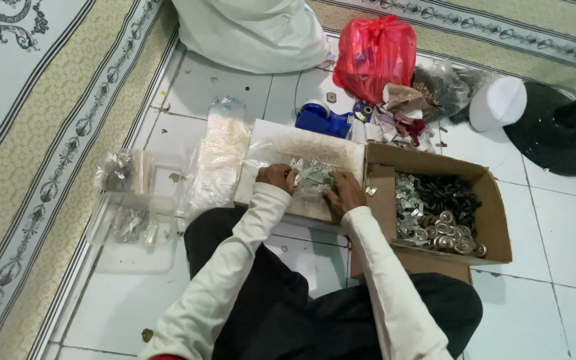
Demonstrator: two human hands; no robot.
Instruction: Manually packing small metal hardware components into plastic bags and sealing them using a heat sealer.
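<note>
Two hands meet at the centre of the frame over a white board that lies on the tiled floor: the left hand and the right hand are close together, both closed on a small clear bag of silvery metal pieces held between them just above the board. As far as the work can be judged, part of it looks done and much seems left. At the left of the frame a few filled clear packets lie near a shallow clear tray, which suggests some bags are already finished, and a stack of empty clear bags lies just beside the board. At the right, an open cardboard box holds a good heap of loose parts: silvery pieces, dark pieces and round metal rings, so plenty appears unpacked. Toward the top of the frame sit a blue tape dispenser, a red plastic bag, a large white sack and a black round stand base. A patterned carpet borders the tiles on the left. The person sits cross-legged in pale sleeves and dark trousers.
</note>
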